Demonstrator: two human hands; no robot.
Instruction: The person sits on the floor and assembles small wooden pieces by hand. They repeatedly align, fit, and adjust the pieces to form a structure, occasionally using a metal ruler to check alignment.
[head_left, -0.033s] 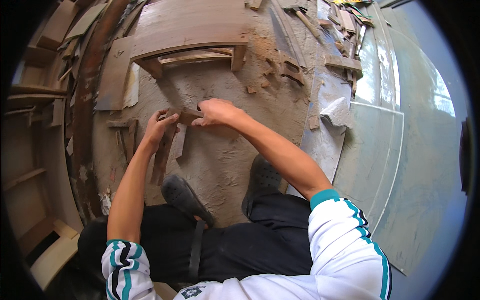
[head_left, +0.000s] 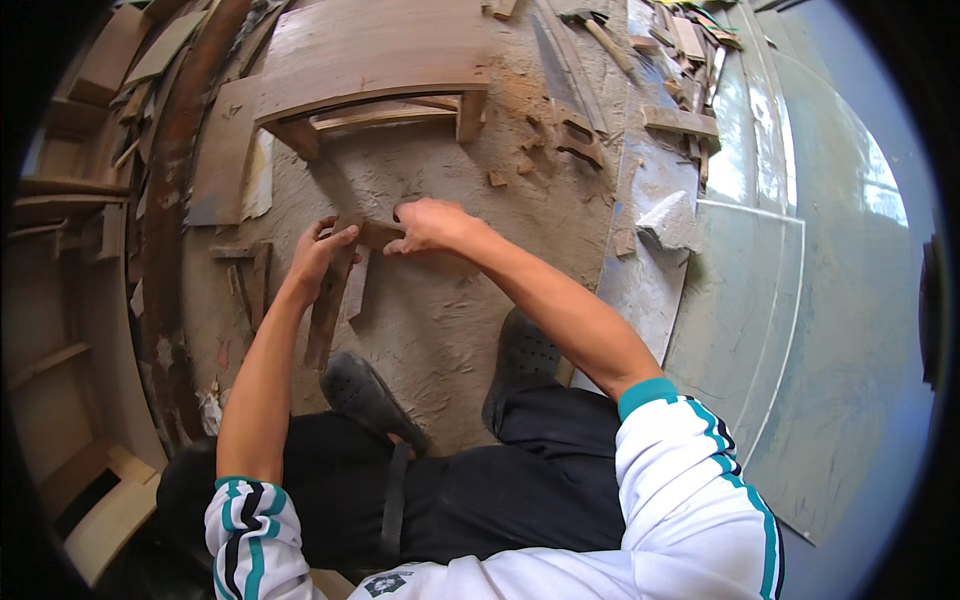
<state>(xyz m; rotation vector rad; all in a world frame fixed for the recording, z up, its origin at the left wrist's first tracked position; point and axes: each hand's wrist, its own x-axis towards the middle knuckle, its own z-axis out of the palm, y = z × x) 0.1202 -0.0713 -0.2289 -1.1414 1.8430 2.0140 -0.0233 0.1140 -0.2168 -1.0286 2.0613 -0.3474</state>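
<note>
Between my hands is a brown L-shaped wooden piece (head_left: 328, 310), with a long leg hanging toward my foot and a short arm reaching right. My left hand (head_left: 316, 255) grips it at the corner, thumb across the top. The end of the short arm is pinched by my right hand (head_left: 430, 226), whose finger ends are partly hidden. Just behind the long leg shows a paler wooden strip (head_left: 357, 285). A low wooden table or stool (head_left: 375, 55) stands on the floor beyond my hands.
Left of my hands lie more joined wooden strips (head_left: 262, 275) and a leaning board (head_left: 222, 150). At the far right of the floor are a handsaw (head_left: 578, 137), a hammer (head_left: 605, 45) and a scrap pile (head_left: 690, 70). Glass sheets (head_left: 745, 310) lie on the right. A wooden frame (head_left: 60, 330) stands left.
The whole view has shifted very slightly, with the floor objects a little further left. Both hands keep the same grip on the wooden piece.
</note>
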